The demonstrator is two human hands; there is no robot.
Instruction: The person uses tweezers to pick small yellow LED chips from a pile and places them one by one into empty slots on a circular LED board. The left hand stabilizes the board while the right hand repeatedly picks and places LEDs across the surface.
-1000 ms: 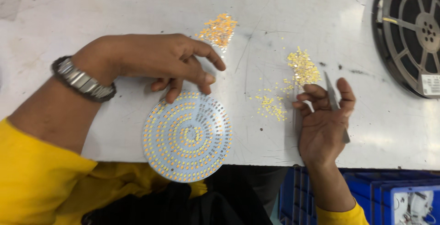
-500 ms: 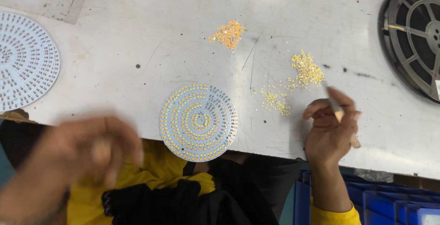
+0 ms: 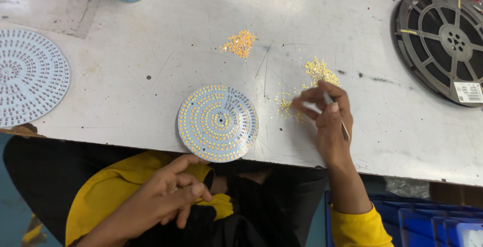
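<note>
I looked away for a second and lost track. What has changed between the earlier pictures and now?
The left hand let go of the round board and dropped off the table onto the lap. The right hand kept the tweezers and shifted slightly left to the scattered yellow chips. Board, piles and reel stayed put.

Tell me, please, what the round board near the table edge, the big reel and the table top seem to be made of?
Round board: probably a white-coated circuit panel, matte, with rings of small yellow chips. Reel: likely dark moulded plastic, slightly glossy spokes; could be metal. Table top: seemingly painted grey-white sheet, scratched and stained; what lies beneath cannot be told.
</note>
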